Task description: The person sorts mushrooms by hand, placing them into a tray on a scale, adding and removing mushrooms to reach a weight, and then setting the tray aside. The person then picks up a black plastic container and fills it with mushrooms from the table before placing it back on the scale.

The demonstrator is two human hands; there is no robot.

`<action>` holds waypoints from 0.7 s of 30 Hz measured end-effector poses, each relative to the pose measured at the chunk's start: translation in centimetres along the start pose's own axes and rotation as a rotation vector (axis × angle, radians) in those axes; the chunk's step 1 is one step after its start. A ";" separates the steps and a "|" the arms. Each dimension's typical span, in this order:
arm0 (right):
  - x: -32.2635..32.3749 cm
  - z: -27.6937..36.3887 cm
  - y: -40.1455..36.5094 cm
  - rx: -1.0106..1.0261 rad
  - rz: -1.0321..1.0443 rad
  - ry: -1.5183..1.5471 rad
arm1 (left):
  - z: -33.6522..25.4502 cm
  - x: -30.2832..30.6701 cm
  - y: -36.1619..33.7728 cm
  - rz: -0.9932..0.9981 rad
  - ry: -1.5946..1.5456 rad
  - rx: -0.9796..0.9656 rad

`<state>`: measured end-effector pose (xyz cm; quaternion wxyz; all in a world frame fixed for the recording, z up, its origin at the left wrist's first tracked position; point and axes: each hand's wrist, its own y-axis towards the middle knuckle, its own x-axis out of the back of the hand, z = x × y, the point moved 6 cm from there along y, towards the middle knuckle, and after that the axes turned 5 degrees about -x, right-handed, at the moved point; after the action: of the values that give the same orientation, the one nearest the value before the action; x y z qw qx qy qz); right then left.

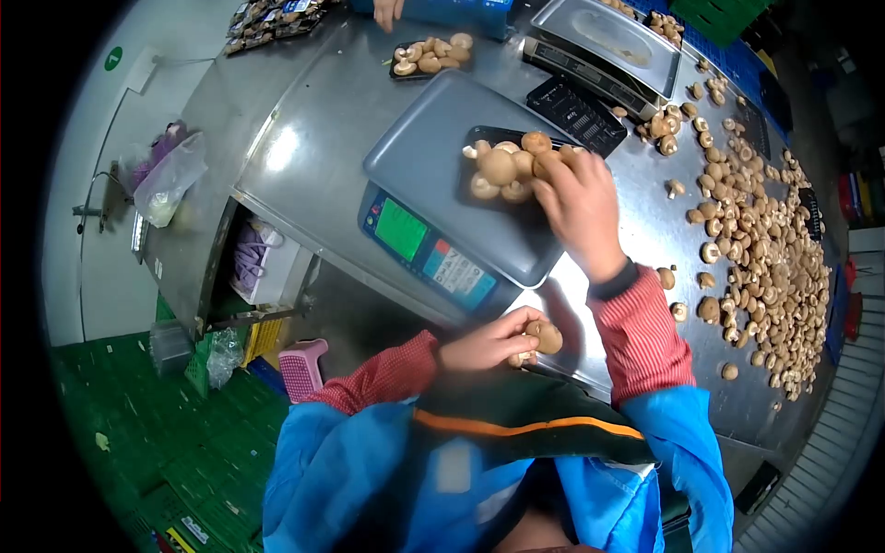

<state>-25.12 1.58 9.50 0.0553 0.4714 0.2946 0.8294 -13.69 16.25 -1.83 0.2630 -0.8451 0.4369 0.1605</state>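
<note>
A black tray (479,135) heaped with brown-capped mushrooms (499,167) rests on the grey platform of a digital scale (433,120). My right hand (583,201) reaches over the tray's right side, its fingers closed around a mushroom (546,164) at the edge of the heap. Part of the tray is hidden under that hand. Close to my body, in front of the scale, my left hand (481,345) grips a few mushrooms (546,337) between thumb and fingers. The scale's green display (401,229) is lit, but its digits are too faint to read.
Loose mushrooms (765,267) spread over the steel table's right side. Behind the scale lie stacked black trays (578,115) and a second scale (604,46). A filled mushroom tray (431,57) sits at the far side, near another person's hand (388,11). A pink stool (302,369) stands lower left.
</note>
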 end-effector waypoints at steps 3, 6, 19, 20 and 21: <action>1.8 -3.8 -8.1 -0.488 0.268 0.402 | -2.5 -0.7 1.0 -0.015 0.249 -0.196; 0.7 -4.5 -19.0 -1.001 0.546 1.091 | -5.4 -3.0 2.4 -0.030 0.642 -0.398; 9.5 -4.9 -43.8 -0.982 -0.686 2.324 | 3.8 -22.7 11.2 0.668 1.081 -0.594; 9.5 -4.9 -48.3 -1.003 -0.708 2.324 | 4.2 -23.8 11.4 0.688 1.092 -0.601; 11.5 -4.3 -50.8 -0.976 -0.751 2.287 | 4.6 -24.6 11.5 0.702 1.105 -0.610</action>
<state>-44.37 45.67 -10.98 0.1666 -0.6789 -0.0430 0.7138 -37.35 29.49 3.31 -0.3112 -0.6486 0.6874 -0.1003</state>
